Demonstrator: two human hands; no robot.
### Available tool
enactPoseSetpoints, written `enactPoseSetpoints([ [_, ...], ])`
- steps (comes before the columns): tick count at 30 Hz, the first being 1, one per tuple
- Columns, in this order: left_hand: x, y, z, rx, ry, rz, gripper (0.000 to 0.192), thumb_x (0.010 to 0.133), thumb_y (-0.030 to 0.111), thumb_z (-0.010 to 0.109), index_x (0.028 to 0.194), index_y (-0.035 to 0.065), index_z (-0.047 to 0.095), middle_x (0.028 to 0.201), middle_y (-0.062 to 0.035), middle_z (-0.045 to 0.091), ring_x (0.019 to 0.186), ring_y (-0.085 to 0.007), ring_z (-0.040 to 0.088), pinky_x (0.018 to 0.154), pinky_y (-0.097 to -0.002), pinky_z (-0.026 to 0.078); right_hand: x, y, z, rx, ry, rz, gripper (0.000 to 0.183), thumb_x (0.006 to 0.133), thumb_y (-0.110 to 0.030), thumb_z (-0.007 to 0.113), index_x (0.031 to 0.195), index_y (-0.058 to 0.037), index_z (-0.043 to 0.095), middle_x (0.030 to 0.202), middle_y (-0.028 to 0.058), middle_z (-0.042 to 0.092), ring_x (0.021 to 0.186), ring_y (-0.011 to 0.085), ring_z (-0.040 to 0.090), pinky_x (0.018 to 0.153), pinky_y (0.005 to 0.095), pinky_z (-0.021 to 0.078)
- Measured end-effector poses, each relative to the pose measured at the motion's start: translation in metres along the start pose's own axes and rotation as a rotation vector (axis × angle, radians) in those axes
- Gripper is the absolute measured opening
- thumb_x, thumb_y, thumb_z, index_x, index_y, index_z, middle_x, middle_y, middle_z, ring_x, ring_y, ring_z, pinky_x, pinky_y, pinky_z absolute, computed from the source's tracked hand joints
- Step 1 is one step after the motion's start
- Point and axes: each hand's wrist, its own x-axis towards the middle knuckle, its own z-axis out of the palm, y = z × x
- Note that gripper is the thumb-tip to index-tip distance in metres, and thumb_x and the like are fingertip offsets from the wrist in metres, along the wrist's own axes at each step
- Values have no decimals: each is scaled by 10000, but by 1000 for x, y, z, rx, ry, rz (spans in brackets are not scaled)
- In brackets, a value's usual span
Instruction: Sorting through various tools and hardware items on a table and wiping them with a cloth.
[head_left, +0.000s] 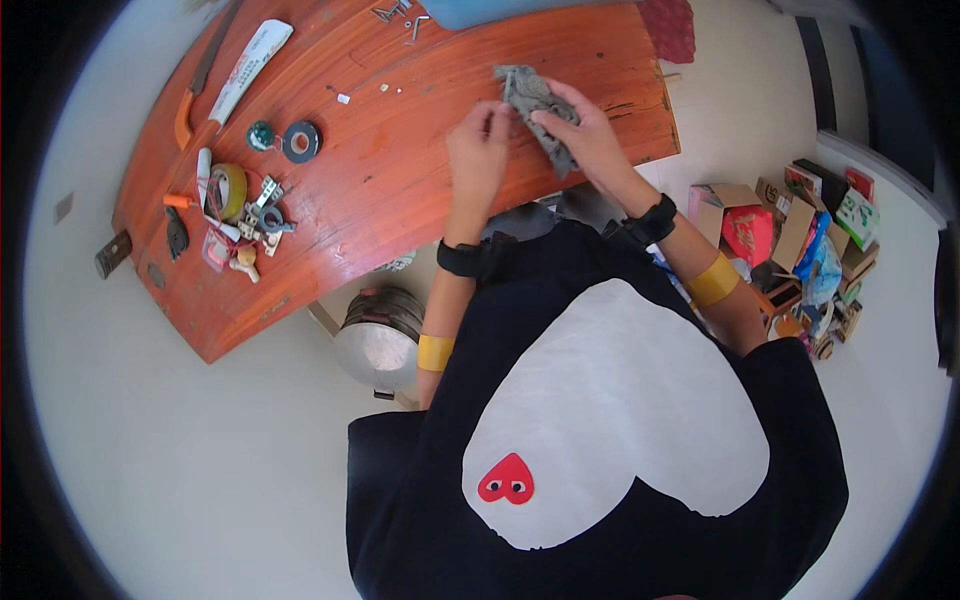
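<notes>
A bundled grey cloth (544, 112) with a frayed end is in my right hand (592, 135). My thumb lies across its near face and the fingers go behind it. My left hand (480, 146) is at the cloth's left edge, its thumb and fingertips drawn together. Whether those fingertips pinch the cloth or a thread of it cannot be made out. Both hands are over the near right part of a reddish-brown wooden table (405, 157).
A handsaw (196, 82), white-sleeved blade (251, 67), black tape roll (302, 142) and green ball (260, 136) lie left. Yellow tape (229, 191) sits among small hardware. A blue container (510, 9) is behind; a metal pot (379, 352) stands below. Cardboard boxes (793, 234) are at right.
</notes>
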Motion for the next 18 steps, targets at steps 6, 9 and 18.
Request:
enactPoseSetpoints([
  [6, 23, 27, 8, 448, -134, 332, 100, 936, 107, 587, 902, 18, 617, 850, -206, 654, 817, -408, 644, 691, -504, 492, 12, 3, 4, 194, 99, 127, 385, 992, -260, 701, 1282, -14, 641, 1059, 0, 683, 905, 48, 586, 787, 231, 489],
  [9, 18, 35, 14, 568, -169, 400, 110, 931, 126, 594, 890, 25, 603, 882, -202, 650, 876, -414, 639, 703, -513, 489, 16, 2, -6, 78, 147, 94, 354, 996, -286, 696, 1222, -14, 674, 980, -7, 686, 832, 49, 582, 723, 228, 481],
  [18, -6, 52, 37, 495, -1, 161, 204, 979, 206, 585, 914, 33, 672, 841, -194, 660, 798, -411, 648, 682, -483, 492, 26, -9, -38, 507, -29, 307, 383, 1031, -337, 641, 1251, -23, 657, 953, 22, 697, 800, 114, 648, 686, 293, 545],
])
